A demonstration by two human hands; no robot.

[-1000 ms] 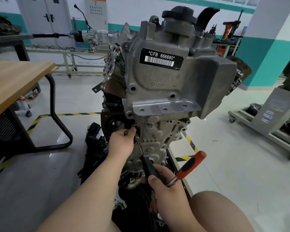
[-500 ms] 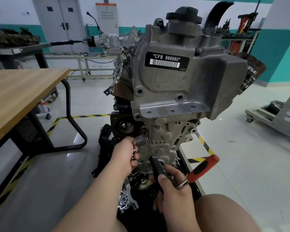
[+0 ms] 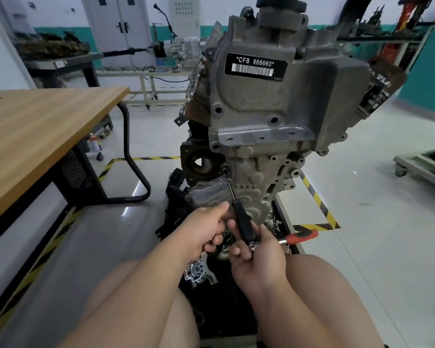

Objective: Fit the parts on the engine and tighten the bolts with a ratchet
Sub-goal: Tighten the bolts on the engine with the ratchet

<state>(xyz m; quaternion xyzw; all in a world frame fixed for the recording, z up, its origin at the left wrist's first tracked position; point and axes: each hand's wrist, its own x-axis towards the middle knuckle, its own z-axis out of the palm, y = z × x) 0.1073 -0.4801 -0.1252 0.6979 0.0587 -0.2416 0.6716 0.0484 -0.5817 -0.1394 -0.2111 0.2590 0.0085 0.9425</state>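
**Two hands working a ratchet on an upright engine**

A grey engine (image 3: 274, 116) stands upright in the middle of the view, seen from above by a seated person whose bare knees fill the bottom of the frame. A black label (image 3: 255, 67) on its upper cover reads "*CFB 666660*".

Low on the engine's front, a thin metal shaft runs from a bolt (image 3: 225, 168) down to a black driver handle (image 3: 244, 222). At the bottom end of that handle sits a ratchet (image 3: 301, 235), its red grip pointing out to the right.

The right hand (image 3: 258, 254) is wrapped round the lower end of the black handle, where the ratchet joins it. The left hand (image 3: 205, 229) is just beside it, fingers curled and thumb reaching towards the handle; I cannot tell whether it holds anything.

A loose silver metal part (image 3: 199, 271) lies below the hands. A wooden worktop (image 3: 48, 121) stands to the left, and yellow-and-black tape (image 3: 317, 199) marks the floor.
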